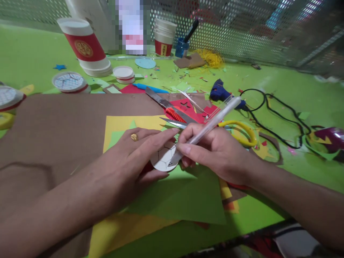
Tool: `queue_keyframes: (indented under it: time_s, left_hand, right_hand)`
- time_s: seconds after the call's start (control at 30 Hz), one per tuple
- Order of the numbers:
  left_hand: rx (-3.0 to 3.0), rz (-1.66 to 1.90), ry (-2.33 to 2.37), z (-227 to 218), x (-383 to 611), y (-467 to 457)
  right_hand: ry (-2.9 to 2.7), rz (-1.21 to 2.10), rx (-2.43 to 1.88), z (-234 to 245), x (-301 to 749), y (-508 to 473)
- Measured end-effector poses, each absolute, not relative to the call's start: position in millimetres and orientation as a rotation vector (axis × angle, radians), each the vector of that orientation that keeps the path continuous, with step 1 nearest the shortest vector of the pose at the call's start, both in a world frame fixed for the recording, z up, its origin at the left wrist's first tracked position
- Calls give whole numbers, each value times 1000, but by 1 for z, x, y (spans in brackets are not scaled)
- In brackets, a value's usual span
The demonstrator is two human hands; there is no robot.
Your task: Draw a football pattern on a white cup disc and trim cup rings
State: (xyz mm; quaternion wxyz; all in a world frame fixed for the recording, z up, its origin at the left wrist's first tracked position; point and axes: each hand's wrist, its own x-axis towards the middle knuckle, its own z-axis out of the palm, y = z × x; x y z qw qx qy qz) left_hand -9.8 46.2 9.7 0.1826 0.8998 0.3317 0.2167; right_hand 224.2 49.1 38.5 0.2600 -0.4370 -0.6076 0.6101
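My left hand (137, 152), with a gold ring on one finger, is closed around a round white paper disc (162, 160). Dark lines on the disc form a pattern of joined polygons, like a football. A clear-barrelled pen (208, 124) is pinched in my right hand (215, 148), its tip against the disc's lower right part. Beneath both hands lie a green paper sheet (182, 200) and a yellow paper sheet (115, 233). My fingers hide the disc's upper edge and part of its left side.
Just beyond my hands lie a craft knife (158, 98) and yellow-handled scissors (249, 134). A blue glue gun (221, 92) with a black cord is at right. Paper cups (88, 46), a cut cup base (70, 81), a blue pen (153, 88) and brown paper (59, 118) surround the work.
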Motion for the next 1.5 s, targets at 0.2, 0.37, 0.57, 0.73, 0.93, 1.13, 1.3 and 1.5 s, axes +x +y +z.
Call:
queue_keyframes:
  time_s: [0.2, 0.37, 0.57, 0.73, 0.93, 1.13, 1.3, 1.5]
  left_hand:
    - [2537, 663, 951, 7, -8, 45]
    - [2552, 681, 954, 8, -9, 44]
    - [2542, 658, 943, 9, -10, 43]
    - [2533, 667, 952, 10, -9, 43]
    - [2537, 709, 933, 4, -10, 46]
    - [2568, 717, 902, 2, -9, 48]
    - [2598, 751, 885, 4, -8, 46]
    - [2549, 715, 915, 5, -10, 46]
  right_hand:
    - [-1632, 1658, -1196, 39, 223, 47]
    - [-1613, 1681, -1174, 38, 223, 46]
    - [-1643, 1648, -1180, 37, 224, 45]
    - [-1651, 1650, -1200, 37, 223, 45]
    - [-1638, 1684, -1179, 37, 223, 46]
    - [-1603, 1708, -1164, 36, 224, 45]
    - [-1621, 1627, -1177, 35, 224, 45]
    - [-1622, 1650, -1170, 35, 223, 45]
